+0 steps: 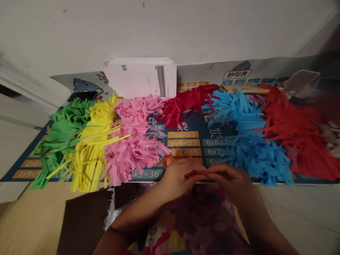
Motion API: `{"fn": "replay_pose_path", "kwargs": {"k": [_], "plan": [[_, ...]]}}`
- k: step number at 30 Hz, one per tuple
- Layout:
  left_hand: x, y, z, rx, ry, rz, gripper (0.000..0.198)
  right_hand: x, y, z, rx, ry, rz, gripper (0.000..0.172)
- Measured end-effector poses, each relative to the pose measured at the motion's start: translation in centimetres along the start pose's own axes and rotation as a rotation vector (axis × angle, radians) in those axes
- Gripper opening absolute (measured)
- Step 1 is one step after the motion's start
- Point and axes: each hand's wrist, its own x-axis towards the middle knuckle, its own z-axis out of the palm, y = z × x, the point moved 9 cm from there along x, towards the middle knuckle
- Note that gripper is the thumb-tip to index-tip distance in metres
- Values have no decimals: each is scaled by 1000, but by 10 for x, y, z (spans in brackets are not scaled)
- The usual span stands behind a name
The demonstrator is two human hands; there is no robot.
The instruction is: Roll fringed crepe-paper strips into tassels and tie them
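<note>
At the table's front edge, my left hand (180,177) is closed on an orange-red piece of fringed paper (195,173). Some of its thin orange strips (175,155) stick out beyond the knuckles. My right hand (233,180) meets it with thumb and fingertips pinched together at the same paper; most of the paper is hidden by the hands. Pink fringed paper (135,141) lies just left of my hands, and blue fringed paper (251,124) lies to the right. Farther back sits a dark red fringed bundle (192,101).
Green fringed paper (66,120) and yellow fringed paper (99,134) lie at the left, red fringed paper (297,131) at the right. A white box (140,78) leans against the wall. A printed times-table mat (183,143) covers the table. A dark panel (82,219) is below.
</note>
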Motion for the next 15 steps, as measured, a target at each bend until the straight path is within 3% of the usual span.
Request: {"fn": "replay_pose_path", "kwargs": {"k": [4, 7, 12, 15], "plan": [[-3, 7, -2, 63, 42, 39, 13, -6, -21, -7, -146, 49, -159, 14], [-8, 14, -4, 123, 79, 66, 9, -13, -30, -10, -194, 69, -165, 14], [-22, 40, -2, 198, 152, 291, 12, -26, -46, -16, -197, 134, -181, 15], [-26, 45, 0, 210, 165, 308, 12, -32, -47, -17, -174, 160, -176, 13]]}}
